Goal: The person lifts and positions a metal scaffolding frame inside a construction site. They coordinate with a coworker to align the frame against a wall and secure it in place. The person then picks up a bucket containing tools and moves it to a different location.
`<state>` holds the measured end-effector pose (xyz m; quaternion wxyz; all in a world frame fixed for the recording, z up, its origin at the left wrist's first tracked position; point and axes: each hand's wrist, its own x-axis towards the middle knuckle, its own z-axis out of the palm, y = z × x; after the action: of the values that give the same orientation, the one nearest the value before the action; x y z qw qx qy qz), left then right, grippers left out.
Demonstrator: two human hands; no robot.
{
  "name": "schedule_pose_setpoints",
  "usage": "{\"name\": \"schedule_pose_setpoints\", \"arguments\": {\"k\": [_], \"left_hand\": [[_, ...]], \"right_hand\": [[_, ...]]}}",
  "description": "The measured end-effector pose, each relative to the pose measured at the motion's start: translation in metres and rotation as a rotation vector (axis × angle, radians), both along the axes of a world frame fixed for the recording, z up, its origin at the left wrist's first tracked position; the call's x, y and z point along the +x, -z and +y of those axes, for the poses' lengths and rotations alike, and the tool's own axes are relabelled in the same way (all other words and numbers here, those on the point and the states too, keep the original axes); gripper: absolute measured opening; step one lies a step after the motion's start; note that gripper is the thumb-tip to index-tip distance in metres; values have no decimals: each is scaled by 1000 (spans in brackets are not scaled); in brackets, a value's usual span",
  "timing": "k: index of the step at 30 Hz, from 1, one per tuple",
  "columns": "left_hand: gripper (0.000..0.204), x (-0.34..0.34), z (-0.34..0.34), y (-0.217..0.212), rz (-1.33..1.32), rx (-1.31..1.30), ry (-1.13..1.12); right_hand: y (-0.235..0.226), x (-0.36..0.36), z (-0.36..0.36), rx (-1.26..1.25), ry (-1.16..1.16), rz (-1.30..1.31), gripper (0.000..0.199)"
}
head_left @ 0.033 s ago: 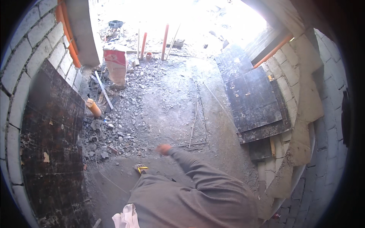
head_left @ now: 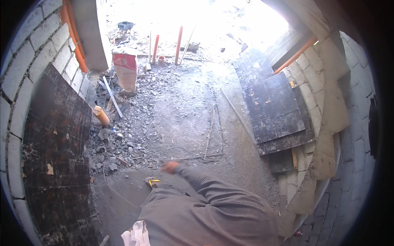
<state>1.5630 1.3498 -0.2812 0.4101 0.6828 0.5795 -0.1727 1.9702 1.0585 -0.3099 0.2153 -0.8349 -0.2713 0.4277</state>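
My right hand [head_left: 169, 167] reaches out bare over the smooth grey strip of floor, at the end of a grey sleeve [head_left: 201, 182]. Its fingers are blurred, and I cannot make out anything in them. A thin metal rod [head_left: 191, 157] lies on the ground just beyond the hand. To the left of the hand, a small grey and yellow item [head_left: 152, 182] shows at the edge of my clothing; its kind is unclear. My left hand does not show. A pale pink cloth [head_left: 136, 234] hangs at the lower left.
Rubble [head_left: 123, 143] covers the left side, with an orange pipe stub [head_left: 101, 116] and a red-and-white sack [head_left: 125, 71]. Dark panels lean on the left [head_left: 57, 156] and right [head_left: 273, 108] block walls. Upright orange pipes [head_left: 179, 45] stand at the far end.
My right hand has shifted a little left and nearer to me, with its forearm following. The surrounding things stay where they were.
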Motion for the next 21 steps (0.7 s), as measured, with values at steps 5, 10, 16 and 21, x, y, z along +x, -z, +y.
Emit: {"name": "schedule_pose_setpoints", "arguments": {"k": [5, 10, 16, 21], "left_hand": [[37, -9, -1, -5, -99, -37, -24], [37, -21, -1, -27, -127, -52, -57], [36, -76, -37, -38, -153, -33, -250], [43, -123, -76, -56, -10, -39, -340]], "right_hand": [[-67, -58, 95, 40, -90, 134, 53], [-55, -21, 76, -96, -69, 73, 50], [-33, 8, 24, -218, 182, 45, 52], [37, -15, -36, -132, -373, -97, 32]]}}
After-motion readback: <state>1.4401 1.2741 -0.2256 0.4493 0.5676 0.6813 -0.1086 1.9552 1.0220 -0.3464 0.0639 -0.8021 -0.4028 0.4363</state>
